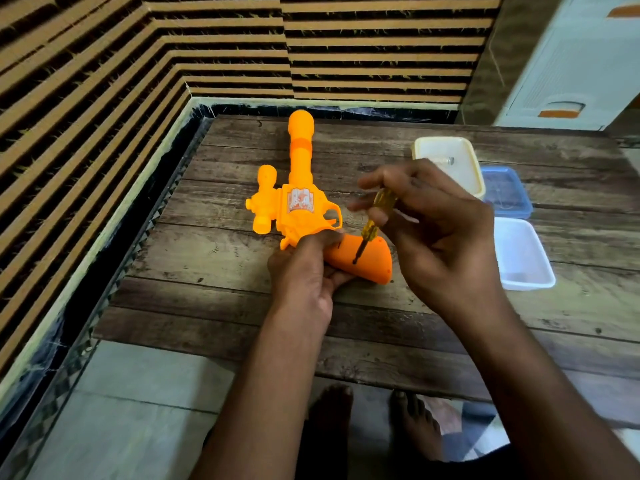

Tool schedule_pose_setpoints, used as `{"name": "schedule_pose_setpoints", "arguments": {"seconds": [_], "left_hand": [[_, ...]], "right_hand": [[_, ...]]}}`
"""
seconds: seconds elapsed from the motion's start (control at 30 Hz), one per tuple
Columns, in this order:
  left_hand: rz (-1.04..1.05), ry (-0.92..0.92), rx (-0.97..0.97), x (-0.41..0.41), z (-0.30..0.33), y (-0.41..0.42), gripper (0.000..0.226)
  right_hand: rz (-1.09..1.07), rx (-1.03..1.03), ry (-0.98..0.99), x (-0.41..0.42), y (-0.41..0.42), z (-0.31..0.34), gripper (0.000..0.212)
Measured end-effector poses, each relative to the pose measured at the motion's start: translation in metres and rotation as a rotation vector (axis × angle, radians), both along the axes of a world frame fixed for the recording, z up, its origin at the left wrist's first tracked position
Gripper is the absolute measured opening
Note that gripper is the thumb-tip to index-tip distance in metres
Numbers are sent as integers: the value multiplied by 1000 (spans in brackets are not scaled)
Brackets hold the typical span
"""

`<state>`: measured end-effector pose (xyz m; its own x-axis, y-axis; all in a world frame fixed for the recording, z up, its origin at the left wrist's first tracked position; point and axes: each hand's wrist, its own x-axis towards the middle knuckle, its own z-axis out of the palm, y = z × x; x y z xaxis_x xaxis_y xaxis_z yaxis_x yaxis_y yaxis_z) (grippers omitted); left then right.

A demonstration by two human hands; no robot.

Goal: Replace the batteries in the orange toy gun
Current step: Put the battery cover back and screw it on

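Bare feet below near edge of wooden tabletop. Left hand grips handle of orange toy gun lying on tabletop, barrel pointing away. Right hand pinches yellow-handled screwdriver — tip set against handle. Right of gun: white tub, blue lid, farther back — cream container.

Both hands curled, gripping.
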<state>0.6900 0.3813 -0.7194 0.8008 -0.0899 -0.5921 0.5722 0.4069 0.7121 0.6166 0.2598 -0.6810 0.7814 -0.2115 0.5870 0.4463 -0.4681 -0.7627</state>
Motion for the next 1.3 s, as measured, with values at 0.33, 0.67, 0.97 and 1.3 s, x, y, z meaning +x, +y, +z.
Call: {"name": "schedule_pose_setpoints", "arguments": {"seconds": [0.33,0.67,0.97,1.3], "left_hand": [[-9,-5,-8,1,-1,1,42],[19,-9,-17,-3,5,0,44],[1,1,-4,-2,5,0,41],[8,17,-9,-1,4,0,44]], "right_hand": [[-156,-206,-58,1,-3,-1,17],[0,-104,-41,1,-2,-2,22],[-148,-179,-72,4,2,-4,17],[-77,-74,-35,4,-1,-6,28]]}}
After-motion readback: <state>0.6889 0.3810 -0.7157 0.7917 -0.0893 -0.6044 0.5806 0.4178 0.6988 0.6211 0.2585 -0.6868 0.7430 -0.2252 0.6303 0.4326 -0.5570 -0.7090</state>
